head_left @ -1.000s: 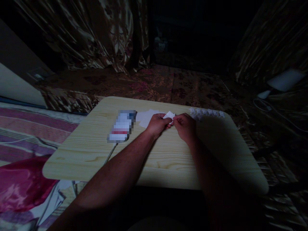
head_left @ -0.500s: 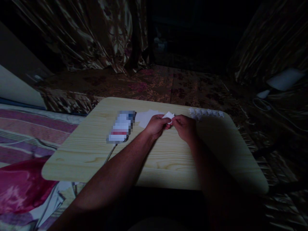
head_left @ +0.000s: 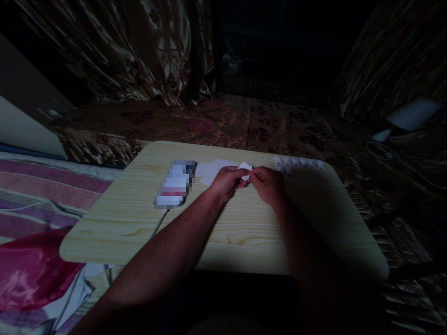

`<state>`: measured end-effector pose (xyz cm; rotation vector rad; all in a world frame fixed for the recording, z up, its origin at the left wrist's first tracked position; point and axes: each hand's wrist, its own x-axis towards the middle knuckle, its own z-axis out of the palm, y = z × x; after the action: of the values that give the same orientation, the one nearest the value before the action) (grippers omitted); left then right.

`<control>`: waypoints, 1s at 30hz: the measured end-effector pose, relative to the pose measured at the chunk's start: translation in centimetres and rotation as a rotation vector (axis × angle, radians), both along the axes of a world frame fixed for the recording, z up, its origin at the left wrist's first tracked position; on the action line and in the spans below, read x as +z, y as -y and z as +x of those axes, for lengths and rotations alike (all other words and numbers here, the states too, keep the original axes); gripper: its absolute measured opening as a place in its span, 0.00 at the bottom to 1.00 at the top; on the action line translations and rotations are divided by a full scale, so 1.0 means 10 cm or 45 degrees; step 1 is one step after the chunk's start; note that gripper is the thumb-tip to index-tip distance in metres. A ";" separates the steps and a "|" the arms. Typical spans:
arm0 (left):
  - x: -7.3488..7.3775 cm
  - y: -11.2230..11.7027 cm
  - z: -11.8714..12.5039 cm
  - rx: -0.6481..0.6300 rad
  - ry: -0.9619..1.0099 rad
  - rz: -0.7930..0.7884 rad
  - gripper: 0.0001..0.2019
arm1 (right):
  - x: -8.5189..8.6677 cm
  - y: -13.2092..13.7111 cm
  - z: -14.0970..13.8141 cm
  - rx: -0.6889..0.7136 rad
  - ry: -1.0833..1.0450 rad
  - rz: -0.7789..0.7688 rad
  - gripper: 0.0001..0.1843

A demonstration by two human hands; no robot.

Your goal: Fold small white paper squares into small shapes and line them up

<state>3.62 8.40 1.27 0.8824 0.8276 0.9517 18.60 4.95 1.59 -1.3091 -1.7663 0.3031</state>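
Both of my hands meet over the far middle of a light wooden table (head_left: 223, 232). My left hand (head_left: 225, 181) and my right hand (head_left: 268, 184) each pinch one side of a small folded piece of white paper (head_left: 245, 167), held just above the tabletop. Behind my left hand lies a stack of flat white paper sheets (head_left: 209, 170). To the right of my right hand a row of several small folded white paper pieces (head_left: 300, 163) lines the table's far edge.
A blurred-out white object (head_left: 174, 184) with a cable running toward the near edge lies left of my hands. Patterned dark fabric (head_left: 244, 121) covers the floor behind the table. Striped bedding and red cloth (head_left: 31, 265) lie at left. The room is dim.
My fingers have shifted slightly on the folded paper, which sits a touch lower between them. Everything else on the table has stayed in place.
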 end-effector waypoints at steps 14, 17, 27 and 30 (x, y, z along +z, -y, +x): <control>0.03 0.00 -0.02 0.059 -0.043 -0.056 0.08 | -0.02 -0.01 -0.07 0.011 -0.506 -0.264 0.07; 0.02 -0.01 -0.01 0.079 -0.041 -0.046 0.09 | 0.02 -0.02 -0.07 -0.046 -0.664 -0.386 0.11; -0.03 -0.02 0.01 0.097 -0.057 -0.020 0.14 | 0.06 -0.05 -0.09 -0.022 -0.813 -0.635 0.14; -0.03 -0.02 0.01 0.090 -0.059 -0.002 0.15 | 0.04 -0.05 -0.09 -0.004 -0.803 -0.644 0.11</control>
<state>3.72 8.62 0.93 0.8818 0.9042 0.9953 17.73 5.44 1.97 -1.3524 -1.1809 1.0877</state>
